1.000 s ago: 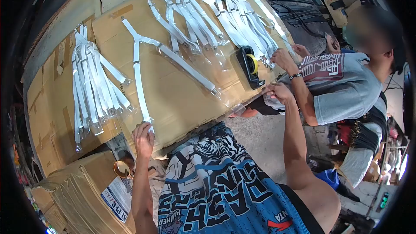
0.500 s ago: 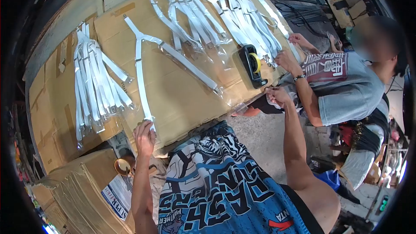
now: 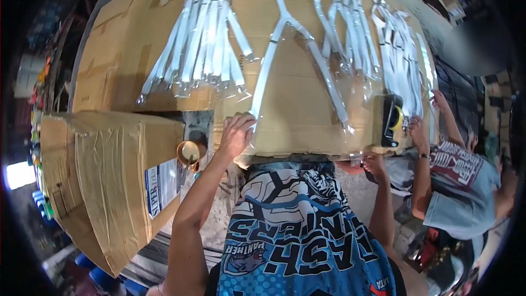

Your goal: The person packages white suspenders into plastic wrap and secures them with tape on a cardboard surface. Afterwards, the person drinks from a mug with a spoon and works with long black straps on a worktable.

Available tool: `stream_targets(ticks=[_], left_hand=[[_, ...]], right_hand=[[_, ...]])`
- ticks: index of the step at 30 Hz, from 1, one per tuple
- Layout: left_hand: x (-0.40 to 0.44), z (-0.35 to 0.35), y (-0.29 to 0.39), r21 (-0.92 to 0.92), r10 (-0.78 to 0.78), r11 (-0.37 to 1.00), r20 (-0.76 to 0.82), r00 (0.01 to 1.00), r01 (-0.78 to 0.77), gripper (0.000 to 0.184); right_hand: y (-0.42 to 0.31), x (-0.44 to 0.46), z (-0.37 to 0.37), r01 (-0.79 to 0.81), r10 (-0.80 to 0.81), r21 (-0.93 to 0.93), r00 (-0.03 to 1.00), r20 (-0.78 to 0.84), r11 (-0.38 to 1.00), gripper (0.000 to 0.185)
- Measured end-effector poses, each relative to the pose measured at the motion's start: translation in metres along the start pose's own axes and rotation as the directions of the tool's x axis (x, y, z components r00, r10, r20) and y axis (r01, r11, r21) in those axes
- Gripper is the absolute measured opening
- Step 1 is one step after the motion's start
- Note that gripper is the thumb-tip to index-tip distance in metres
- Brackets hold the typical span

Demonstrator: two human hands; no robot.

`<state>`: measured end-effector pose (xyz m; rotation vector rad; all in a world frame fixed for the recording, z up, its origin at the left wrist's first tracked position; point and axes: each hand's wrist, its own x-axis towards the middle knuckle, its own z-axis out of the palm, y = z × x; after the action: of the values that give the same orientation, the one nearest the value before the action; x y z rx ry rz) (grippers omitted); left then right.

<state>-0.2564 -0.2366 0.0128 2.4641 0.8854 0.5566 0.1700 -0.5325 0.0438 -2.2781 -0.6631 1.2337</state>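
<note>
A pair of white Y-shaped suspenders [image 3: 267, 68] lies spread on the cardboard-covered table, its strap ends wrapped in clear plastic. My left hand [image 3: 236, 134] is closed on the lower end of the left strap at the table's front edge. At the front edge further right, my right hand [image 3: 377, 165] is closed, with a small clear plastic piece [image 3: 356, 159] at its fingertips; its kind is hard to make out. Just above this hand stands a black tape dispenser [image 3: 391, 120] with a yellow core.
Bundles of white suspenders lie left [image 3: 204, 38] and right [image 3: 346, 27] of the spread pair. Beside the far-right bundle [image 3: 399, 55] a co-worker's hand [image 3: 419, 131] touches strap ends. A large cardboard box [image 3: 112, 170] and a brown cup [image 3: 189, 153] stand at front left.
The view has swung left, so the table sits more squarely and more of the box shows. My left hand stays at the strap end; my right hand remains by the front edge below the dispenser.
</note>
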Motion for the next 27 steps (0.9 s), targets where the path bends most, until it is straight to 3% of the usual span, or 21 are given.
stream_targets(ticks=[2,5,7,11,14,20,27], left_hand=[[0.000,-0.001,0.001,0.002,-0.017,1.000,0.003,1.000,0.017,0.026],[-0.002,-0.001,0.000,-0.002,-0.018,1.000,0.012,1.000,0.018,0.026],[-0.001,-0.002,0.002,0.006,-0.018,1.000,0.024,1.000,0.018,0.026],[-0.003,-0.002,0.001,0.007,-0.021,1.000,-0.007,1.000,0.021,0.026],[-0.004,0.001,-0.002,-0.003,-0.018,1.000,-0.022,1.000,0.018,0.027],[-0.007,0.001,-0.001,0.000,-0.043,0.999,-0.026,0.999,0.043,0.031],[-0.005,-0.001,-0.001,-0.006,-0.066,0.998,0.018,0.998,0.066,0.036]], right_hand=[[-0.070,-0.016,0.037,0.275,-0.279,0.049,0.950,0.143,0.960,0.013],[-0.148,0.012,0.097,0.479,-0.456,0.010,0.830,0.321,0.878,0.022],[-0.212,0.023,0.128,0.623,-0.466,-0.185,0.720,0.514,0.760,0.029],[-0.281,0.058,0.183,0.830,-0.579,-0.138,0.486,0.655,0.540,0.036],[-0.297,0.091,0.214,0.861,-0.545,-0.115,0.411,0.731,0.495,0.036],[-0.312,0.111,0.235,0.865,-0.399,-0.196,0.400,0.825,0.462,0.036],[-0.299,0.132,0.253,0.913,-0.475,-0.182,0.352,0.807,0.366,0.032]])
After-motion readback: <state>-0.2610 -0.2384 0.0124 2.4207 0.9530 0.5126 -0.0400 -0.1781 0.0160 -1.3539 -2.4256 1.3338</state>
